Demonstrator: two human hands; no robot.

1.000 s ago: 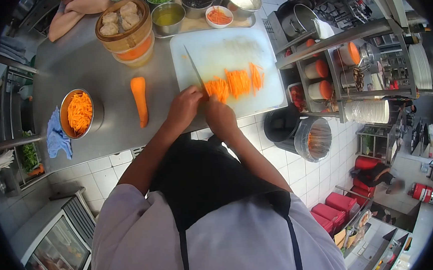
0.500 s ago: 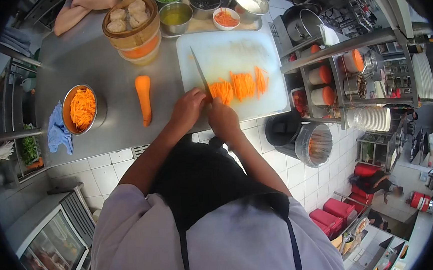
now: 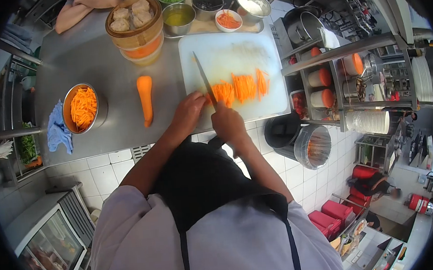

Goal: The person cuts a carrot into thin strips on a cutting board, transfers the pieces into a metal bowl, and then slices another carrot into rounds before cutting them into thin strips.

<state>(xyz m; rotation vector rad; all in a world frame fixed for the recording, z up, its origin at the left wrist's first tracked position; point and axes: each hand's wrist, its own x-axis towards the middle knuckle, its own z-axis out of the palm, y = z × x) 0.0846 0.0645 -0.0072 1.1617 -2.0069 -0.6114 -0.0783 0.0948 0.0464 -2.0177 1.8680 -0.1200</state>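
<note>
My right hand (image 3: 228,122) is closed round the handle of a knife (image 3: 204,75), whose blade points up and left over the white cutting board (image 3: 250,50). Left of the blade, my left hand (image 3: 190,110) has its fingers bent together on the board's lower left edge, against a piece of carrot mostly hidden by them. Shredded carrot (image 3: 244,87) lies in several piles right of the blade. A whole peeled carrot (image 3: 145,100) rests on the steel table (image 3: 118,99), beside the board.
Shredded carrot fills a steel bowl (image 3: 102,113) at left, near a blue cloth (image 3: 58,130). A bamboo steamer (image 3: 136,32) with dumplings stands behind. Ingredient bowls line the back. Another person's forearm (image 3: 75,17) rests at the far left. A lined bin (image 3: 312,147) stands below right.
My right hand and the knife have shifted slightly right, and the blade now sits a little apart from my left fingers. The left hand has barely moved.
</note>
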